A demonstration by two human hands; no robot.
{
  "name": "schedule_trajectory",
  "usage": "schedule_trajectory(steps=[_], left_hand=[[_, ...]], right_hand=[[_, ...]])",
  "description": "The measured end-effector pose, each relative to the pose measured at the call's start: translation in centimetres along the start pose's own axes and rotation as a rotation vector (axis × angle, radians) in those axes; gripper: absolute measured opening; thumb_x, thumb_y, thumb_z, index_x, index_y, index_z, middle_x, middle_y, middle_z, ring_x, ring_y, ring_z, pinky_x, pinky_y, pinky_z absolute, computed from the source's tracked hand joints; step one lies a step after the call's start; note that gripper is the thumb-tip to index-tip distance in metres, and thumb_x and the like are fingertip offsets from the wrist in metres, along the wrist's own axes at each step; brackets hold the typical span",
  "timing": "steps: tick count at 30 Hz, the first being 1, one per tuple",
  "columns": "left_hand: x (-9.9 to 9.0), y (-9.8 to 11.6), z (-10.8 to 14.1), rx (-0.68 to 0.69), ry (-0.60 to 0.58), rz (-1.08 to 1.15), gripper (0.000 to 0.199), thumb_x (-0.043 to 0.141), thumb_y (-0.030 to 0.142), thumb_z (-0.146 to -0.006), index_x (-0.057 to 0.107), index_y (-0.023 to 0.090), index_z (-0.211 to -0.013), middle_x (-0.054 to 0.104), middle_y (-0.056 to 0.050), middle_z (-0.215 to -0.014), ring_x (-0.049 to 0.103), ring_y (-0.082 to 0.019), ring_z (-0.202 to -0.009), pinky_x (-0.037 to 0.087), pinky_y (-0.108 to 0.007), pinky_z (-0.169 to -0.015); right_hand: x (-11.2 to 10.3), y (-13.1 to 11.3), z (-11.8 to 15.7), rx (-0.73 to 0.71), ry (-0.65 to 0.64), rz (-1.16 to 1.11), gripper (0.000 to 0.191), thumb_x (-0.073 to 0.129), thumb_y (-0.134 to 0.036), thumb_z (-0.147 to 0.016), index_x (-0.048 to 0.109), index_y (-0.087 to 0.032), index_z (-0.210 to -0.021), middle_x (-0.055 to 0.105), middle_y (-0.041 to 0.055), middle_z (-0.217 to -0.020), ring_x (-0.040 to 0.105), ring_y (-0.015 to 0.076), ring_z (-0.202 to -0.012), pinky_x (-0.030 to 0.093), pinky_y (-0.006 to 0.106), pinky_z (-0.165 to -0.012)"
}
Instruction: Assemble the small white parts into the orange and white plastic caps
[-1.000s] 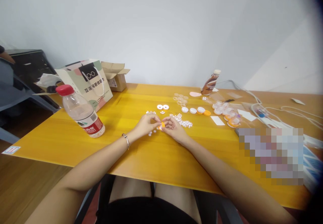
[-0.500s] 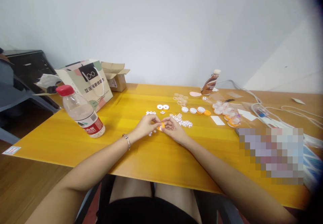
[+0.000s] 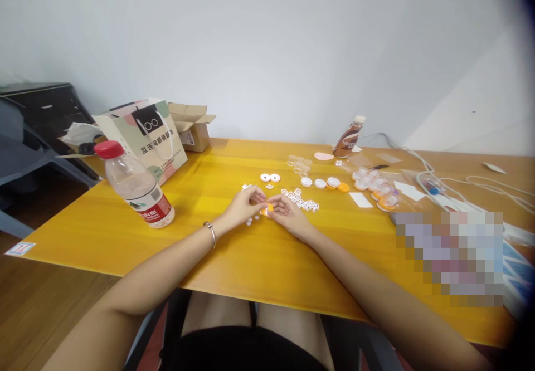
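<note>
Between my two hands is a small orange round piece (image 3: 266,210) with something white on it. My left hand (image 3: 243,206) pinches its left side with thumb and finger. The fingertips of my right hand (image 3: 288,215) grip its right side. Two white rings (image 3: 270,177) lie just beyond the hands. To the right of my right hand is a pile of small white openwork pieces (image 3: 303,201). Small white discs (image 3: 253,220) sit under my left hand, partly hidden. Farther right are white round parts (image 3: 320,184) and an orange one (image 3: 343,187).
A water bottle (image 3: 136,187) with a red cap, a paper bag (image 3: 167,154) and a cardboard box (image 3: 198,131) stand on the left. At the back right is a brown drink bottle (image 3: 348,138). Clear rings (image 3: 299,164), clear-topped parts (image 3: 371,181), cards and white cables lie on the table (image 3: 267,271).
My left hand has shifted very slightly, and its fingers cover more of the small white pieces behind them. Both hands keep hold of the orange piece.
</note>
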State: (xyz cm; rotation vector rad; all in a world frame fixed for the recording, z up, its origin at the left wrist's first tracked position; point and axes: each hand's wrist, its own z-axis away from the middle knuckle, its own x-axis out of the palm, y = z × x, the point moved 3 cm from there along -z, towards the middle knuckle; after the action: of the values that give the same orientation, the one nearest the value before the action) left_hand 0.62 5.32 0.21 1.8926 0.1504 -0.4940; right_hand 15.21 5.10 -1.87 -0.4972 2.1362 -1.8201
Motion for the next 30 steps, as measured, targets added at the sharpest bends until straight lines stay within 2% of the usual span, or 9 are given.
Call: schedule_trajectory(steps=[6, 12, 17, 21, 25, 30], left_hand=[[0.0, -0.6, -0.2, -0.068, -0.018, 0.080, 0.020, 0.062, 0.024, -0.069, 0.053, 0.012, -0.082, 0.060, -0.003, -0.074, 0.058, -0.010, -0.067, 0.047, -0.022, -0.063], [-0.1, -0.4, -0.2, -0.091, -0.014, 0.071, 0.020, 0.063, 0.027, -0.069, 0.055, 0.012, -0.080, 0.061, -0.002, -0.070, 0.058, -0.009, -0.062, 0.046, -0.020, -0.058], [-0.6, 0.1, -0.3, -0.030, 0.044, -0.011, 0.020, 0.054, 0.032, -0.075, 0.058, 0.013, -0.076, 0.061, -0.002, -0.072, 0.056, -0.009, -0.066, 0.045, -0.020, -0.062], [-1.0, -0.2, -0.8, -0.032, 0.099, -0.075, 0.020, 0.051, 0.032, -0.077, 0.058, 0.013, -0.077, 0.061, -0.002, -0.075, 0.056, -0.011, -0.069, 0.044, -0.021, -0.066], [-1.4, -0.5, -2.5, 0.023, 0.141, -0.239, 0.015, 0.050, 0.027, -0.076, 0.059, 0.015, -0.077, 0.062, -0.002, -0.077, 0.055, -0.012, -0.071, 0.043, -0.023, -0.067], [-1.6, -0.3, -6.5, 0.046, 0.100, -0.412, 0.016, 0.052, 0.025, -0.074, 0.060, 0.015, -0.083, 0.063, -0.007, -0.089, 0.056, -0.017, -0.083, 0.043, -0.027, -0.075]], right_hand=[[-0.1, -0.5, 0.3, 0.051, -0.046, -0.051, 0.031, 0.069, -0.029, -0.062, 0.050, -0.021, -0.086, 0.057, -0.0006, -0.083, 0.055, 0.0107, -0.077, 0.043, 0.031, -0.080], [-0.2, -0.7, 0.3, 0.073, -0.028, -0.057, 0.033, 0.071, -0.027, -0.059, 0.050, -0.021, -0.085, 0.057, -0.0010, -0.081, 0.056, 0.0102, -0.075, 0.043, 0.031, -0.081], [-0.5, -0.6, 0.2, 0.100, 0.004, -0.049, 0.034, 0.071, -0.025, -0.059, 0.051, -0.021, -0.085, 0.058, -0.0004, -0.084, 0.056, 0.0100, -0.074, 0.043, 0.031, -0.080], [-0.8, -0.4, 0.1, 0.125, 0.027, -0.043, 0.035, 0.071, -0.023, -0.058, 0.052, -0.020, -0.088, 0.059, 0.0004, -0.086, 0.056, 0.0100, -0.074, 0.044, 0.030, -0.079], [-1.1, -0.3, 0.0, 0.135, 0.058, -0.055, 0.036, 0.070, -0.021, -0.057, 0.052, -0.020, -0.088, 0.059, -0.0006, -0.083, 0.057, 0.0096, -0.067, 0.046, 0.030, -0.073], [-1.3, 0.0, -0.1, 0.134, 0.070, -0.074, 0.034, 0.069, -0.022, -0.058, 0.050, -0.020, -0.086, 0.058, -0.0026, -0.076, 0.058, 0.0091, -0.059, 0.048, 0.029, -0.067]])
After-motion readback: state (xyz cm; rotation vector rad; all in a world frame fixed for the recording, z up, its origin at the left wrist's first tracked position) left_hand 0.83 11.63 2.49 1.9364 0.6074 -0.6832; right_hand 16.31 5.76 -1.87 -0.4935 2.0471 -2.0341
